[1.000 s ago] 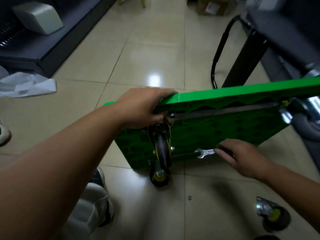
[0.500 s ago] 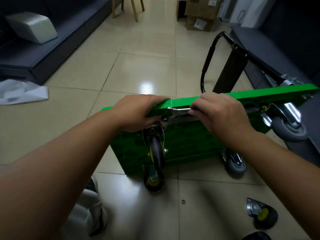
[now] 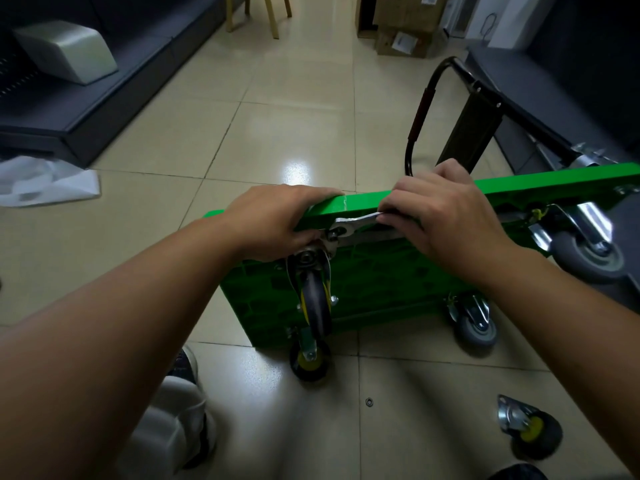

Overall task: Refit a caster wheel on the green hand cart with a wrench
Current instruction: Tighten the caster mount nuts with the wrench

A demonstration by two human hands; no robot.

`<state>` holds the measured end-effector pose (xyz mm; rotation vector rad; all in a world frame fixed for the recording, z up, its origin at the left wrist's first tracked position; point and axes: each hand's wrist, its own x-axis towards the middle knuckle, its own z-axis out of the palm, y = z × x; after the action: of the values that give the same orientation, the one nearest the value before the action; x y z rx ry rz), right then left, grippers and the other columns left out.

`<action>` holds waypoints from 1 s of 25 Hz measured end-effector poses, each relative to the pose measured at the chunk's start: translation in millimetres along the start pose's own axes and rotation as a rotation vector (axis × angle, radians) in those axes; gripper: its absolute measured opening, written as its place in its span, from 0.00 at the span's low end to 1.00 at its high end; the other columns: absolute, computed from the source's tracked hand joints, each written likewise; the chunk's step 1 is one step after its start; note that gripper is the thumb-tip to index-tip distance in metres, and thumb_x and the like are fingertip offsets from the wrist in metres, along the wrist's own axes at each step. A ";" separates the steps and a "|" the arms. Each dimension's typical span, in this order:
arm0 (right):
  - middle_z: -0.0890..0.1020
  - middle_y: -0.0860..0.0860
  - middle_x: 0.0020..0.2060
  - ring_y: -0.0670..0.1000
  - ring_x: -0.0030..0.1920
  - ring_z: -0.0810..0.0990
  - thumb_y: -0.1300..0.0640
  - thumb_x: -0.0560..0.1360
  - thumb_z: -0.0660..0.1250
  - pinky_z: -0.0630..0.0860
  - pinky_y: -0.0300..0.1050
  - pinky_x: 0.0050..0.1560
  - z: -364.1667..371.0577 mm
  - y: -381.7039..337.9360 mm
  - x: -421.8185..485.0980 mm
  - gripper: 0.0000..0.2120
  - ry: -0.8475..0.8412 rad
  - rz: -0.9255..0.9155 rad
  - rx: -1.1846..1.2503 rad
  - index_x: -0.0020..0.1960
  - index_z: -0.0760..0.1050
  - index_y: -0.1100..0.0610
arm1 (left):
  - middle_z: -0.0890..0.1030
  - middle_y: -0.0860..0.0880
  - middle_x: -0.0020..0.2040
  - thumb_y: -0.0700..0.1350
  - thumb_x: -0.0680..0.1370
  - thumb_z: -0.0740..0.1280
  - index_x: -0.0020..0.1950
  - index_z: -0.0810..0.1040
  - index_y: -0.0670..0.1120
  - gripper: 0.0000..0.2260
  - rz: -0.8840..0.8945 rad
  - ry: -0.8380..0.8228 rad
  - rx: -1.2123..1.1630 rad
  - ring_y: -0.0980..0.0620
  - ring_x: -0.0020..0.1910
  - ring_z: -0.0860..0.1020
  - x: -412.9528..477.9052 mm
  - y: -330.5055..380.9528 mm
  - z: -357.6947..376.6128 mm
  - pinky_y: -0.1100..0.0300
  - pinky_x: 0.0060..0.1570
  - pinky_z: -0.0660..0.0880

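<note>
Cart: the green hand cart [image 3: 381, 282] stood on its long edge on the tiled floor [image 3: 284, 126], its ribbed underside turned toward the person and its black folded handle [image 3: 417, 126] behind it.
Left hand: the left hand [image 3: 277, 220] gripped the cart's upper edge at the near corner, fingers curled over the rim just above the caster's mounting plate.
Right hand: the right hand [image 3: 440, 216] was closed round the handle of the wrench [image 3: 356, 221], fingers wrapped over it against the cart's rim.
Wrench: silver, lying almost level along the upper edge, its head set on a fastener at the caster plate, touching the left hand's side.
Caster wheel: the caster wheel [image 3: 313, 299], dark with a yellow hub, hung on the underside below the left hand.
Other wheels: a second yellow-hubbed caster [image 3: 308, 362] at the lower corner; two grey casters [image 3: 476, 323] on the right.
Floor: a loose caster [image 3: 530, 431] lay well apart, near the right forearm; a small ring [image 3: 369, 401] lay between.
</note>
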<state>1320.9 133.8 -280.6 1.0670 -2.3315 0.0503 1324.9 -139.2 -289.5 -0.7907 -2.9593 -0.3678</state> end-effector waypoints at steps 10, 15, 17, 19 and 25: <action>0.81 0.49 0.41 0.54 0.40 0.77 0.49 0.81 0.65 0.65 0.50 0.48 -0.9 0.1 3.5 0.10 -0.010 -0.052 -0.055 0.46 0.81 0.53 | 0.76 0.54 0.71 0.52 0.79 0.68 0.80 0.61 0.61 0.30 -0.020 -0.005 0.032 0.46 0.64 0.77 0.0 2.7 -0.1 0.56 0.49 0.69; 0.81 0.51 0.40 0.56 0.40 0.77 0.49 0.80 0.66 0.67 0.52 0.48 5.8 -7.7 -2.1 0.11 0.005 0.045 -0.102 0.45 0.78 0.55 | 0.76 0.53 0.71 0.52 0.79 0.68 0.79 0.62 0.61 0.30 -0.016 0.005 0.033 0.46 0.63 0.77 -0.6 2.0 0.3 0.54 0.50 0.71; 0.80 0.52 0.38 0.57 0.37 0.76 0.49 0.79 0.68 0.68 0.52 0.45 7.7 -10.8 -10.0 0.11 0.001 0.120 -0.042 0.44 0.76 0.56 | 0.76 0.54 0.71 0.52 0.79 0.68 0.79 0.62 0.61 0.30 -0.016 0.011 0.029 0.46 0.64 0.77 -0.2 1.3 0.9 0.54 0.51 0.71; 0.79 0.53 0.36 0.57 0.34 0.75 0.50 0.79 0.67 0.68 0.51 0.40 13.4 -18.1 -22.5 0.11 -0.031 0.169 -0.015 0.44 0.76 0.56 | 0.75 0.55 0.72 0.53 0.79 0.68 0.79 0.61 0.61 0.30 -0.014 0.009 0.017 0.47 0.65 0.76 -0.8 1.0 1.5 0.54 0.53 0.72; 0.80 0.50 0.39 0.56 0.34 0.76 0.52 0.79 0.67 0.75 0.50 0.33 65.4 -58.1 -59.1 0.06 -0.143 0.500 0.361 0.47 0.77 0.55 | 0.74 0.56 0.73 0.53 0.79 0.67 0.79 0.62 0.60 0.30 0.011 0.023 -0.001 0.48 0.67 0.75 -0.6 0.0 3.2 0.53 0.57 0.72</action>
<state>1361.1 117.7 -376.9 0.6279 -2.7335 0.6215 1325.4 -138.7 -292.7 -0.7967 -2.9324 -0.3756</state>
